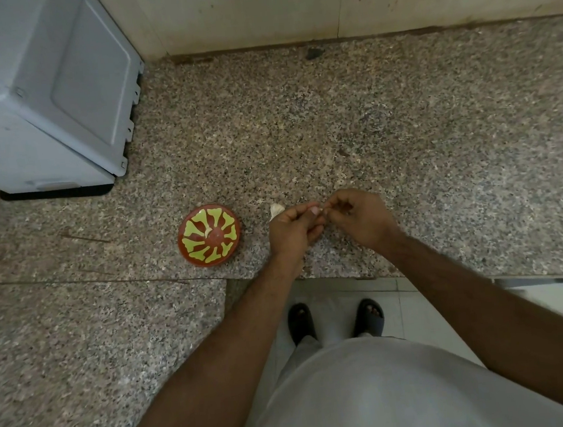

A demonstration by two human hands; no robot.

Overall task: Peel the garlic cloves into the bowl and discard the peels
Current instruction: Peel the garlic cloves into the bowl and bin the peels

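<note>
Both hands meet fingertip to fingertip above the speckled granite counter (pixel 403 132). The left hand (pixel 293 229) and right hand (pixel 359 218) have fingers curled tight, pinching a small pale garlic clove (pixel 322 211) between them. At nine o'clock from the hands sits a red round bowl with yellow-green pattern (pixel 209 235), holding one pale peeled clove (pixel 208 231). A white papery garlic piece (pixel 275 209) lies just beyond the left hand.

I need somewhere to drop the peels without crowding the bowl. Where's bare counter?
Widest bare granite counter lies right of the right hand, out to the wall. Another open stretch sits between the bowl and the grey appliance. It is tight between bowl and left hand, where a pale garlic piece lies.
</note>
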